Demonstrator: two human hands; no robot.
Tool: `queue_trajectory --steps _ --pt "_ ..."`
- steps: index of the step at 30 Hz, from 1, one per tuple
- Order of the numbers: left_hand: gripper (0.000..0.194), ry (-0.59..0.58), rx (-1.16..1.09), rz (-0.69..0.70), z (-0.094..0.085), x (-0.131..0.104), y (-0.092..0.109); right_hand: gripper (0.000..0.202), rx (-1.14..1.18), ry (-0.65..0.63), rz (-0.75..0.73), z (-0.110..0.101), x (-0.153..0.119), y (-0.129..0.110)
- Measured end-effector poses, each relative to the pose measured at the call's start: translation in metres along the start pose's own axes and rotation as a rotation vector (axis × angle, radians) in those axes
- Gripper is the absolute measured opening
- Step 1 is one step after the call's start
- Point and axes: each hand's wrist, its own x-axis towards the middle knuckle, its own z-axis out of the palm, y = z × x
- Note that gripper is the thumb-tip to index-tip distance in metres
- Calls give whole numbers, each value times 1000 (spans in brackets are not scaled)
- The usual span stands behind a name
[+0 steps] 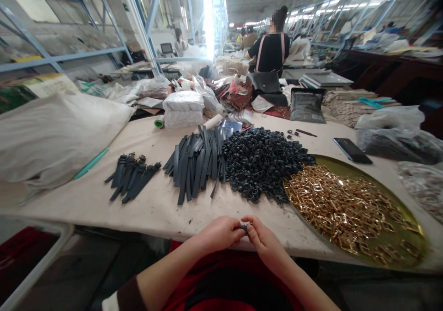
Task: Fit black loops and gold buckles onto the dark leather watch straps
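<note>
My left hand [221, 231] and my right hand [260, 233] meet at the table's front edge, fingers closed in a pinch. Between their fingertips is a small dark strap piece [244, 228], mostly covered by the fingers. Just beyond lie a fan of flat dark strips [194, 163] and a heap of small dark loops [263, 163]. To the right, a round golden tray [411, 223] holds a pile of gold-coloured metal buckles [332, 205]. Bundles of dark straps [129, 175], with bits of gold at their upper ends, lie on the left.
A phone [352, 150] lies behind the tray. White cloth [62, 131] covers the table's left end, with a teal strip [92, 163] at its edge. Wrapped packs [183, 108] and plastic bags line the back. A person [272, 48] stands beyond, facing away.
</note>
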Motion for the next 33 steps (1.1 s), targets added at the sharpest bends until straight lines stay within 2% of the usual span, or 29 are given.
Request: queue_trajectory --steps 3,6,9,12,14,15,18,19,21,23,25,27,30,33 --pt "26 252 254 12 -19 10 -7 33 -262 83 -13 3 17 -4" --pt "19 511 396 -136 -46 23 -16 31 -480 190 -71 6 27 -3" --pt "14 581 393 -248 -61 29 -25 33 -507 328 -105 3 27 5" --pt "13 608 308 -204 -59 20 -23 36 -340 388 -111 -9 22 9" --pt "12 574 129 -122 -51 4 -14 38 -102 350 -69 -18 19 7" --pt "11 504 -1 -76 -46 -4 -9 41 61 317 -36 -23 19 5" --pt "7 168 -357 -54 -28 -27 3 48 547 285 91 -27 23 -3" --pt "8 68 -448 -78 -22 -31 6 46 634 292 131 -25 24 -5" --pt "13 -78 -626 -118 -12 -32 10 43 661 264 185 -17 24 -8" --pt "19 -121 -803 -147 -6 -26 14 44 578 138 173 -9 23 -9" --pt "21 -56 -950 -211 -4 -17 19 47 443 49 98 -7 23 -9" --pt "20 33 -1056 -292 -5 -10 22 44 224 131 2 -14 26 -8" --pt "21 82 -1193 -354 -7 -7 22 28 -233 300 -87 -29 40 -4" --pt "24 112 -1271 -375 -7 -8 18 19 -617 277 -104 -35 57 2"
